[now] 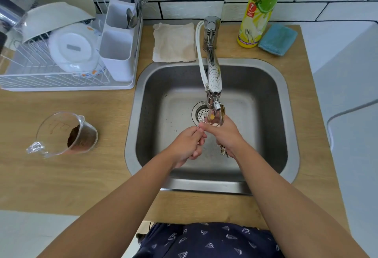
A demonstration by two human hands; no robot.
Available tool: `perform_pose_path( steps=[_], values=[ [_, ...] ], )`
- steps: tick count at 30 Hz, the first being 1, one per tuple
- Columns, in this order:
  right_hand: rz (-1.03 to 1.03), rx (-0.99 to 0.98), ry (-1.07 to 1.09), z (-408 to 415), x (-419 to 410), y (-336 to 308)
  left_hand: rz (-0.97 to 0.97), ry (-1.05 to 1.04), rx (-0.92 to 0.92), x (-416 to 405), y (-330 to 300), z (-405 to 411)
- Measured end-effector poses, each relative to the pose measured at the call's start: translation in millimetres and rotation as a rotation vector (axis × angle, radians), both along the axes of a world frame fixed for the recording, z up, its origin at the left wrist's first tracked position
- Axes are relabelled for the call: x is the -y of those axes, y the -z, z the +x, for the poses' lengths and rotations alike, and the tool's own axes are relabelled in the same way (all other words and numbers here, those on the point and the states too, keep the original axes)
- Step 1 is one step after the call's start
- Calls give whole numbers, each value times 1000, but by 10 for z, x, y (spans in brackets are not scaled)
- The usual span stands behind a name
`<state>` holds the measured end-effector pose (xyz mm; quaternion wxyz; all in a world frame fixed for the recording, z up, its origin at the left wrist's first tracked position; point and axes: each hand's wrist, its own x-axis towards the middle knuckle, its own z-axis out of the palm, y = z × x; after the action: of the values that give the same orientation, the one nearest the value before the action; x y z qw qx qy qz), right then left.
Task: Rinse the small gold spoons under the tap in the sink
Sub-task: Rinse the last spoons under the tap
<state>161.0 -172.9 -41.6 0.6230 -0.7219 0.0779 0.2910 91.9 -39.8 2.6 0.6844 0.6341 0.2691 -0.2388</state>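
Observation:
Over the steel sink (272, 98), my right hand (225, 135) grips a small bunch of gold spoons (222, 113). Their bowls stick up past my fingers, right under the spout of the chrome tap (213, 78), and their ornate handle ends (223, 150) poke out below my palm. A thin stream of water runs from the spout onto the spoon bowls. My left hand (189, 145) is beside the right one, fingers curled, fingertips touching the right hand's fingers near the stream. I cannot tell whether it holds anything. The drain (199, 113) lies just behind the hands.
A white dish rack (61, 82) with bowls and a cutlery caddy (118, 39) stands at the left. A clear measuring jug (65, 133) with brown powder lies on the wooden counter. Behind the sink are a folded cloth (173, 42), a yellow detergent bottle (259, 10) and a blue sponge (278, 39).

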Motion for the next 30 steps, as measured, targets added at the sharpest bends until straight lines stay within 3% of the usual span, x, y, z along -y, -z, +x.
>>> perform_pose_path(
  steps=[6,14,19,22,27,30],
  values=[
    [-168,111,-57,117,-20,-63,92,21,13,5,-31,-116],
    [52,-133,-10,83,-19,-75,168,95,32,3,-108,-64],
    [-14,-44,43,145,-23,-116,148,91,37,17,-116,-90],
    [33,-92,85,151,-27,-68,153,76,19,-35,-99,-66],
    [139,-92,-97,-2,-26,-75,182,69,7,-75,-86,-36],
    [96,-42,23,34,-70,-88,194,86,16,-74,-97,-78]
  ],
)
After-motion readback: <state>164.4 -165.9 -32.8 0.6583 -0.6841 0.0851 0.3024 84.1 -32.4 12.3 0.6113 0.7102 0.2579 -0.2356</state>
